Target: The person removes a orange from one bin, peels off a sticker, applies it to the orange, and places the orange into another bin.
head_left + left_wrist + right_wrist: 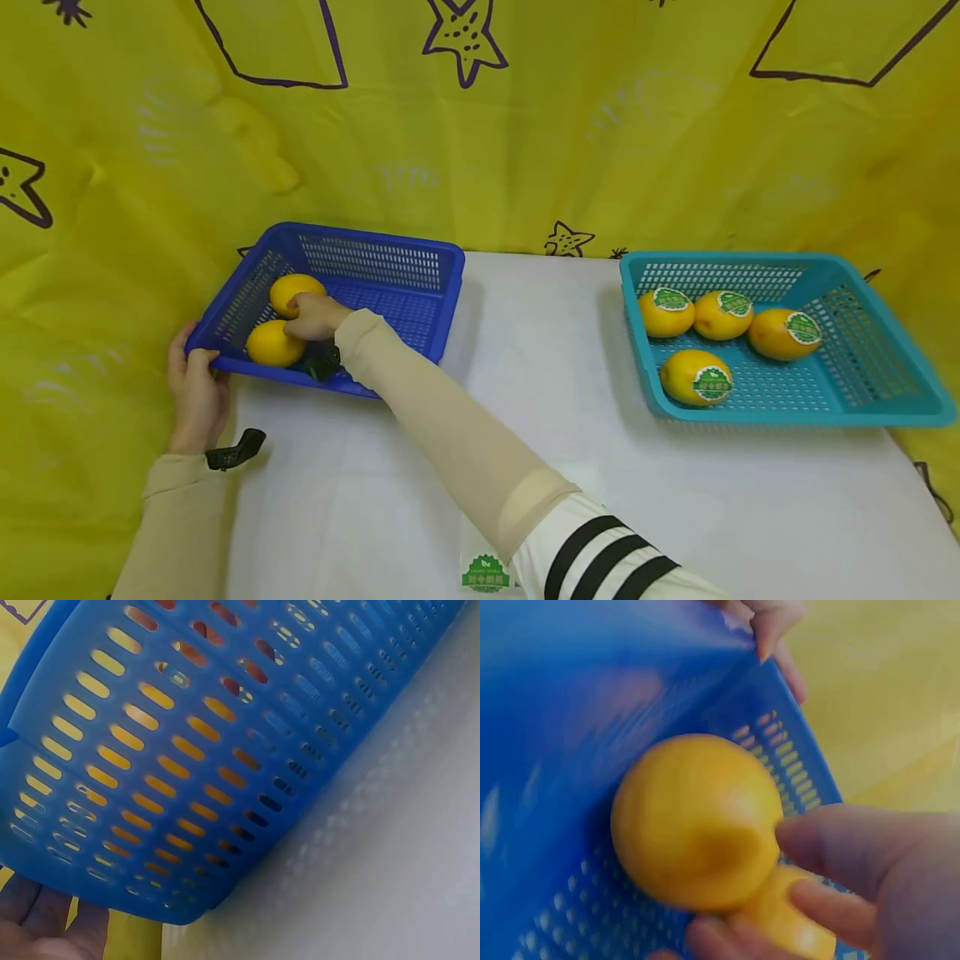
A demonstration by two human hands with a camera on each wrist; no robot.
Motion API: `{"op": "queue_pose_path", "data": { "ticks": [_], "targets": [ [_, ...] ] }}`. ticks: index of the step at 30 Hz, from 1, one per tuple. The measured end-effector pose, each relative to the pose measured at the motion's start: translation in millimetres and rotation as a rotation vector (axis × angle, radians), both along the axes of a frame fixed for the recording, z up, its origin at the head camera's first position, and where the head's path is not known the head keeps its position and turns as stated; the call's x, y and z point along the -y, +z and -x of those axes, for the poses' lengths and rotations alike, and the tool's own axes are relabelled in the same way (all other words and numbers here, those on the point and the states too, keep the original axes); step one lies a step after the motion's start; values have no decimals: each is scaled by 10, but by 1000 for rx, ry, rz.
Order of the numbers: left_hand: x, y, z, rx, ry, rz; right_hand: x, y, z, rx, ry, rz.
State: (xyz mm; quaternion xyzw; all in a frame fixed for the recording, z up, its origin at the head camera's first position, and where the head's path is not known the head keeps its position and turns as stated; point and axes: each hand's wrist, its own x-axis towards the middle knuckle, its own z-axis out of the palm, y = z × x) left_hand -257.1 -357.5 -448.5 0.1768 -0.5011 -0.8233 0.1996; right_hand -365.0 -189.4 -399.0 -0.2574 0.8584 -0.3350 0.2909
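Note:
At the left, my left hand (197, 387) grips the near left corner of the blue basket (375, 236), thumb over the rim. In the left wrist view, its fingers (52, 915) show under the rim. My right hand (321, 317) reaches inside among two yellow lemons, a near lemon (272, 344) and a far lemon (295, 289). In the blurred right wrist view, the thumb is right at the side of the larger-looking lemon (690, 817), other fingers low beside it. The second lemon (810, 930) is partly hidden by the fingers.
A teal basket (817, 417) on the right holds several lemons (722, 315) with green-and-white stickers. A sheet with a green label (485, 573) lies at the near edge of the white table (540, 350), partly under the right sleeve. Yellow patterned cloth (510, 167) hangs behind.

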Motion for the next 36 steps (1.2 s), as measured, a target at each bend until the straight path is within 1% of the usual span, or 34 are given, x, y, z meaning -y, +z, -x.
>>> {"op": "queue_pose_path", "data": {
  "ticks": [3,5,12,15,18,21,25,28,33,36],
  "targets": [
    [13,10,-18,9,-1,2,19,8,-28,63,57,1],
    [6,18,-21,11,-4,3,24,11,-47,84,84,1],
    [-24,9,-10,9,-11,25,58,-37,-33,60,146,-3],
    [-24,-6,-10,2,-14,23,84,-61,-48,77,129,-27],
    [-13,-20,-12,-2,-4,18,116,-71,-83,101,76,-35],
    [13,-22,-9,-14,6,8,140,-62,-99,79,60,-35],
    [-8,-23,5,-35,8,5,50,-33,-82,36,67,-31],
    [-11,-22,1,-41,8,10,-44,-4,-53,14,72,11],
    [4,-31,-10,-34,-12,38,-254,27,13,-19,78,130],
    [15,-33,-22,-37,-21,39,-397,30,36,-26,81,191]
  ]
}}
